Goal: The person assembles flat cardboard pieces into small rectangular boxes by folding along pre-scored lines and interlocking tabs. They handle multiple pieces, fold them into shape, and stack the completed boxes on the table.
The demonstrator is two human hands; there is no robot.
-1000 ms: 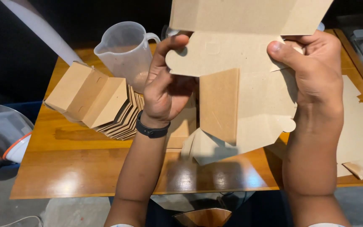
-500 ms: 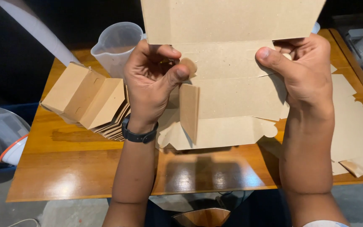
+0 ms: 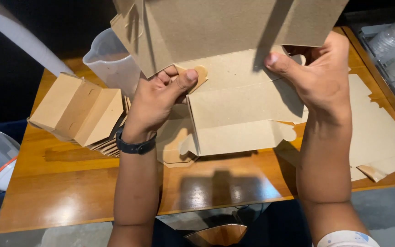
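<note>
At far left, a stack of folded cardboard boxes (image 3: 81,112) lies on the wooden bench (image 3: 83,192), with a clear plastic jug (image 3: 110,59) behind it. The left hand (image 3: 154,103) pinches a rounded tab, thumb on top, bracing one side of the half-formed cardboard box blank (image 3: 238,98) held above the bench. The right hand (image 3: 318,77) grips the opposite side, thumb pressing the panel. Flat cardboard blanks (image 3: 380,132) lie at right.

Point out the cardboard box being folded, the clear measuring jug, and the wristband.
cardboard box (image 3: 248,107), head view, on the middle panel between the two hands.
measuring jug (image 3: 110,61), head view, on its translucent side wall below the spout.
wristband (image 3: 134,147), head view, on the dark strap round the left wrist.
</note>
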